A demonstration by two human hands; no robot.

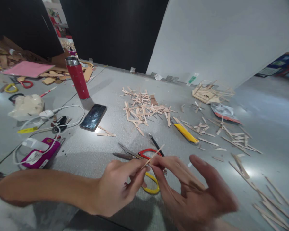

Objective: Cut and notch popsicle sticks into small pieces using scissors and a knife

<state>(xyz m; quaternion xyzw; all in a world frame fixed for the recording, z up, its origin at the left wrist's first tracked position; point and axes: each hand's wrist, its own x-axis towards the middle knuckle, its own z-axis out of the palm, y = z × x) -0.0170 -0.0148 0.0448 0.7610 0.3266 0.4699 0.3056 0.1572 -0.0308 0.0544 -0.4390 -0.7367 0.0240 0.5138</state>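
A thin wooden stick (157, 153) is pinched between the fingertips of my left hand (120, 184), its free end pointing up and away to the right. My right hand (185, 189) meets it there, with thumb and a finger closed on the stick close to the left fingertips. Against the right palm a short tan strip (197, 185) shows, partly hidden by fingers. Below both hands, open scissors (125, 155) with red and yellow handles lie on the table, partly covered. A dark pen-like tool (156, 144) rests across them.
A pile of small wooden sticks (144, 107) lies mid-table, with a yellow cutter (186, 133) to its right. A phone (93, 117), red bottle (77, 78) and purple power strip (41, 153) with cables stand left. A stick structure (204, 93) sits at the back right.
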